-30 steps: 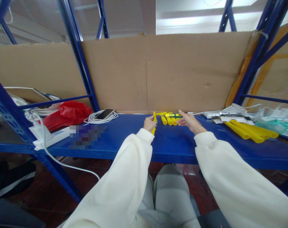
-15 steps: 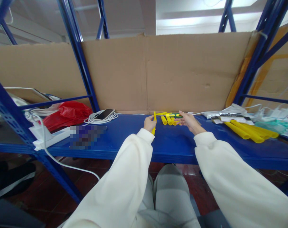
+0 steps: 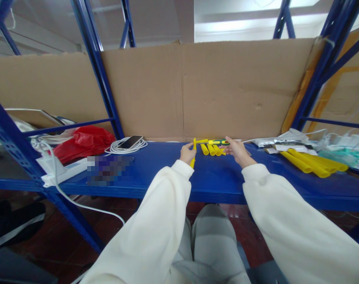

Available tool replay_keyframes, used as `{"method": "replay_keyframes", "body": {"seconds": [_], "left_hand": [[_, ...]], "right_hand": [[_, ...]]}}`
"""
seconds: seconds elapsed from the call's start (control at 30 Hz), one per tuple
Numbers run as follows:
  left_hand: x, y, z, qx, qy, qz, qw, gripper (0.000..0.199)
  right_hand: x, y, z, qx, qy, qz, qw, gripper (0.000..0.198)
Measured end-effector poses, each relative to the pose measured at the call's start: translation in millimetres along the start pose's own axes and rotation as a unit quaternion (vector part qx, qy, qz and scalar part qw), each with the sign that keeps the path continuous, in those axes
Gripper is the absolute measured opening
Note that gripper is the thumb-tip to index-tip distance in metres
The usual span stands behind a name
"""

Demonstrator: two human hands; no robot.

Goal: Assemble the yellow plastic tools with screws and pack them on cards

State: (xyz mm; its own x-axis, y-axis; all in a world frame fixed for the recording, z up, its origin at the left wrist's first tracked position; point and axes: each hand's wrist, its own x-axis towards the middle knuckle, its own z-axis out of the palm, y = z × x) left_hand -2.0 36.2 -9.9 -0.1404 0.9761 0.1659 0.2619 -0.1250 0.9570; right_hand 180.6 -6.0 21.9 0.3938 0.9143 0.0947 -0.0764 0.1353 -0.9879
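Observation:
My left hand is closed on a narrow yellow tube, held nearly upright above the blue shelf. My right hand pinches the right end of a screwdriver-like tool with a green-and-yellow handle. This tool lies level, and a thin yellow length reaches from it leftward to the top of the held tube; whether the two touch is too small to tell. Several short yellow tubes rest on the shelf between my hands, partly behind the right fingers.
Several longer yellow tubes lie at the right beside plastic packets. To the left are a phone on a coiled white cable, a red bag and a white power strip. Cardboard stands behind the blue shelf.
The tool and my right hand have shifted slightly right, and the tool's handle has turned a little. My left hand with its yellow tube has moved very slightly right.

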Motion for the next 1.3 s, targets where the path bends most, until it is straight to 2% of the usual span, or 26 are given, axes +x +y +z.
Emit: {"method": "replay_keyframes", "body": {"seconds": [0.13,0.37,0.47,0.6,0.83,1.1,1.3], "left_hand": [[-1.7,1.7,-0.8,-0.028,0.001,-0.006,1.000,0.052],[-0.1,4.2,-7.9,-0.065,0.032,-0.048,0.996,0.050],[2.5,2.2,-7.8,-0.052,0.044,-0.049,0.996,0.056],[3.0,0.8,-6.4,-0.037,0.038,-0.048,0.997,0.062],[5.7,-1.8,-4.2,-0.006,0.023,-0.016,1.000,0.074],[9.2,-10.0,-5.5,0.122,0.052,0.096,0.987,0.066],[3.8,-12.1,-4.8,0.164,0.055,0.082,0.981,0.065]], "right_hand": [[4.2,1.8,-0.3,0.014,0.002,0.019,1.000,0.020],[10.3,-2.2,-10.5,0.042,0.050,0.039,0.997,0.011],[9.6,-2.0,-10.2,0.000,0.035,0.046,0.998,0.010],[5.5,2.1,-6.4,-0.079,-0.016,0.054,0.995,0.012],[0.3,3.6,-5.9,-0.140,-0.051,0.041,0.988,0.014],[7.0,6.9,-7.3,-0.228,-0.092,0.144,0.959,0.021],[12.2,11.2,-11.1,-0.262,-0.093,0.162,0.947,0.021]]}}
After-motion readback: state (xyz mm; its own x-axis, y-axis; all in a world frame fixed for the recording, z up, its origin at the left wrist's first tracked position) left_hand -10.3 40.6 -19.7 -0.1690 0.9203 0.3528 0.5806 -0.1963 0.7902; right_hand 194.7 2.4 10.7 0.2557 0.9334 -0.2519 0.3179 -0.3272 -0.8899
